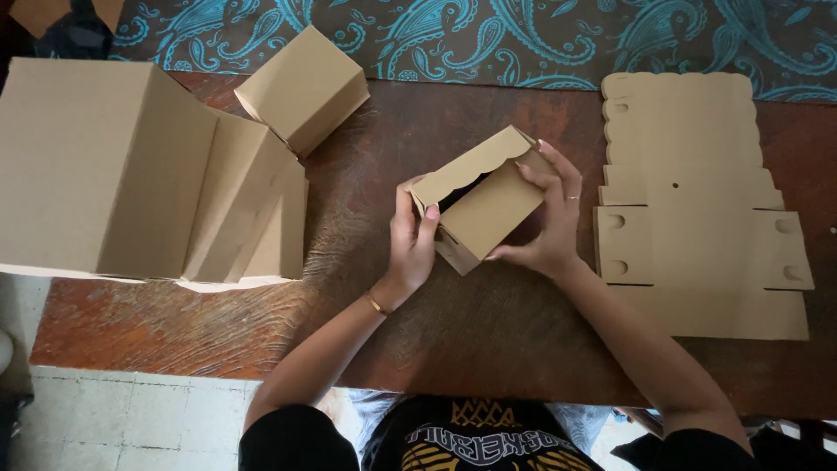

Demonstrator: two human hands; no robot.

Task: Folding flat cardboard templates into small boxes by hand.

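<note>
A small brown cardboard box (481, 208) with a scalloped flap is held tilted just above the middle of the wooden table (418, 331). My left hand (411, 244) grips its near left end, thumb on the flap's corner. My right hand (549, 218) wraps around its right end, fingers over the top. The flap stands slightly ajar, showing a dark gap inside.
A stack of flat die-cut cardboard blanks (697, 218) lies at the right. Several folded boxes (148, 174) lean together at the left, and one more closed box (303, 87) sits behind them. A patterned teal cloth (488, 35) runs along the far edge.
</note>
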